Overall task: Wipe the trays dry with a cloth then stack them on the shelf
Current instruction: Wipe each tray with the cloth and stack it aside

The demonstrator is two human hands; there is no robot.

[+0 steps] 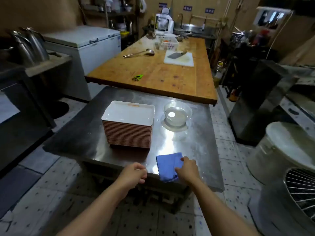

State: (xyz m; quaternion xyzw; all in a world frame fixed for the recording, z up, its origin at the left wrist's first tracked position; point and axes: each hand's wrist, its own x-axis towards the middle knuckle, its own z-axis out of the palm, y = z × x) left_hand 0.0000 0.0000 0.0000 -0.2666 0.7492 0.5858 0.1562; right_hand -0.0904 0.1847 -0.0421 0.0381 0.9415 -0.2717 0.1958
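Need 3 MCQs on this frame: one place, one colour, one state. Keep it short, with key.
1. Where does the glass bowl stand relative to the stack of trays?
A. on top of it
B. to its right on the steel table
C. on the wooden table

2. What colour is the cloth?
A. blue
B. green
C. white

3. What is the right hand doing?
A. lifting a tray
B. hanging idle
C. gripping the cloth at the table's near edge

Key: 1 B, the bowl sits beside the stack on the steel top. 2 A, the cloth is plainly blue. 3 C, its fingers curl on the cloth, while the left hand holds nothing.
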